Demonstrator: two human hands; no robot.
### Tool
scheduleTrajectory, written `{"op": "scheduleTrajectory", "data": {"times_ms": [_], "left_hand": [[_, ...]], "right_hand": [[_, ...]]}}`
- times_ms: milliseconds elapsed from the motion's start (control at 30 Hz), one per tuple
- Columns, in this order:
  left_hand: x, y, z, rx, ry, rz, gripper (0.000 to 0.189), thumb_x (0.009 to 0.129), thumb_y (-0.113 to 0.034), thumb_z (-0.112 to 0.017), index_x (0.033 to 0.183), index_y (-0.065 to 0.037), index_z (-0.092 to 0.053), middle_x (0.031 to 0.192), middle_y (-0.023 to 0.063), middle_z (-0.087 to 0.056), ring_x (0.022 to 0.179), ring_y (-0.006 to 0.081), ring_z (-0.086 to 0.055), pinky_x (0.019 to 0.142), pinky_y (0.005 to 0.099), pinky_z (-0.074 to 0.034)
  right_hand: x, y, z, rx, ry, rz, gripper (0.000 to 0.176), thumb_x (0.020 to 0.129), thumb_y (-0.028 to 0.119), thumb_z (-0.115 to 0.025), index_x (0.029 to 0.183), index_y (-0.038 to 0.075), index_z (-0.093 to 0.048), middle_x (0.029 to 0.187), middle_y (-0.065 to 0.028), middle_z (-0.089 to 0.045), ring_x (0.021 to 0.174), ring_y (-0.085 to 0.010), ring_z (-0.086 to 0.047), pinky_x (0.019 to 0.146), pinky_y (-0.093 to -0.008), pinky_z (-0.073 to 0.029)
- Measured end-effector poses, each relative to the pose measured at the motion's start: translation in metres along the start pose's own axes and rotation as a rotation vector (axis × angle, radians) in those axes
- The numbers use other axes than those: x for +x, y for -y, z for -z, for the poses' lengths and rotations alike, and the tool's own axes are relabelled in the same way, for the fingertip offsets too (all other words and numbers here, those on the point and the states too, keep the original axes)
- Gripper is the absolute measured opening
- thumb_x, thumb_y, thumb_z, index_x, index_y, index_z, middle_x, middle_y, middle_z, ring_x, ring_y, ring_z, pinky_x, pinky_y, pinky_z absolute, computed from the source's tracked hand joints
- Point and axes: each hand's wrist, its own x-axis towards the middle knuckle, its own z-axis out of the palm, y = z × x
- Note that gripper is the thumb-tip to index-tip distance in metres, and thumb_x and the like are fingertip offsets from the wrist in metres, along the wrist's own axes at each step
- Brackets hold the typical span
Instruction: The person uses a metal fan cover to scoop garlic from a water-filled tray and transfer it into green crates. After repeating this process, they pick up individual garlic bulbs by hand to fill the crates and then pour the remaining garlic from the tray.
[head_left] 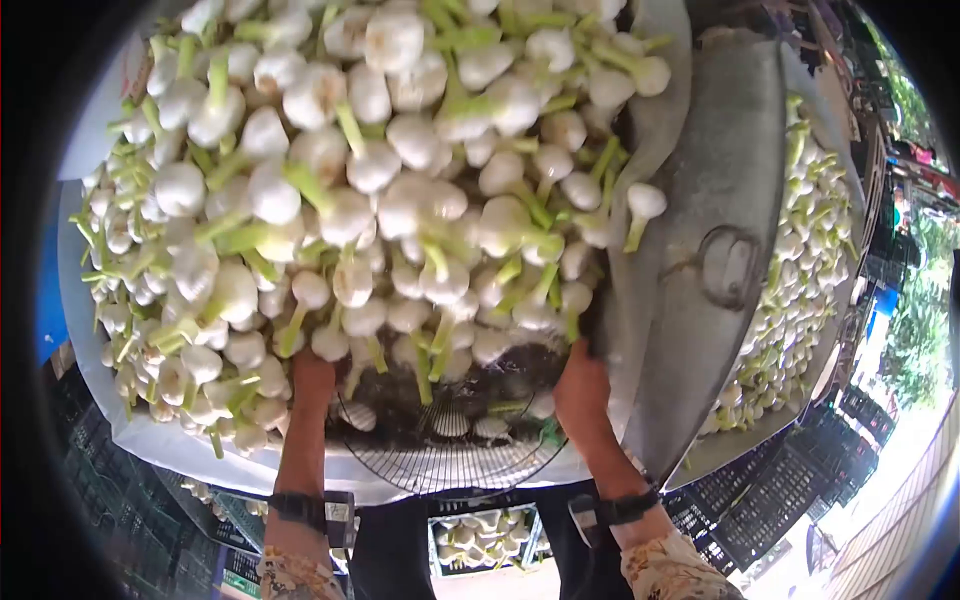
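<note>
A shallow round wire basket (450, 468) with thin curved bars tilts at the near edge of a tub piled with white garlic bulbs (345, 215) on short green stems. My left hand (314, 372) is at the basket's left side, its fingers mostly hidden by bulbs. At the right side, my right hand (582, 385) appears closed on the rim, fingertips out of sight. Dark water shows between the hands, and a few bulbs (450, 425) lie within the basket. Each wrist wears a dark strap with a small device.
A grey metal wall with a ring handle (728, 268) divides this tub from a second one heaped with garlic (790, 270). Below stands a crate of bulbs (486, 540). Dark plastic crates (735, 490) are stacked at lower right, with more at the left. White lining (220, 468) edges the tub.
</note>
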Motion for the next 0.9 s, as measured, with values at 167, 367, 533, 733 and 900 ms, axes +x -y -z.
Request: {"op": "scheduleTrajectory", "data": {"times_ms": [167,367,533,733,900], "left_hand": [[-0.018,-0.034,0.008,-0.22,0.027,0.008,0.031,0.077,-0.006,-0.065,0.108,0.001,-0.063,0.104,0.0128,-0.067,0.097,0.0209,-0.062,0.085,0.0344,-0.047],[-0.01,-0.023,0.004,-0.16,-0.026,-0.004,0.028,0.08,-0.009,-0.06,0.106,0.001,-0.062,0.098,0.0167,-0.067,0.093,0.0266,-0.063,0.082,0.0355,-0.047],[-0.005,0.001,-0.008,-0.157,-0.074,-0.048,0.033,0.08,-0.013,-0.063,0.111,0.0,-0.06,0.104,0.019,-0.065,0.101,0.0311,-0.062,0.084,0.0383,-0.047],[-0.003,0.001,-0.003,-0.075,-0.006,0.128,0.043,0.082,-0.018,-0.064,0.121,-0.002,-0.053,0.114,0.0187,-0.061,0.108,0.0331,-0.058,0.084,0.0394,-0.047],[-0.001,-0.044,0.014,-0.201,0.139,0.44,0.059,0.082,-0.024,-0.064,0.134,-0.004,-0.043,0.123,0.0141,-0.057,0.105,0.0251,-0.058,0.082,0.0372,-0.047]], "right_hand": [[0.054,0.079,0.165,0.233,-0.09,0.15,0.027,0.091,0.021,-0.047,0.11,0.006,-0.059,0.09,-0.0214,-0.064,0.087,-0.0394,-0.061,0.075,-0.0477,-0.047],[0.267,0.108,0.078,0.276,-0.325,0.373,0.032,0.092,0.022,-0.042,0.112,-0.001,-0.052,0.115,-0.0265,-0.055,0.104,-0.0448,-0.052,0.089,-0.0483,-0.041],[0.22,0.101,0.04,0.933,0.253,0.31,0.04,0.093,0.028,-0.048,0.122,0.001,-0.049,0.121,-0.0203,-0.055,0.11,-0.0319,-0.054,0.093,-0.0408,-0.042],[0.056,0.074,0.067,0.886,0.242,0.298,0.044,0.092,0.025,-0.052,0.128,0.0,-0.046,0.122,-0.0202,-0.054,0.109,-0.0288,-0.055,0.094,-0.0347,-0.041],[-0.088,-0.017,0.024,0.62,-0.018,-0.132,0.039,0.094,0.034,-0.046,0.108,0.0,-0.058,0.104,-0.0187,-0.06,0.089,-0.0253,-0.062,0.08,-0.0395,-0.049]]}}
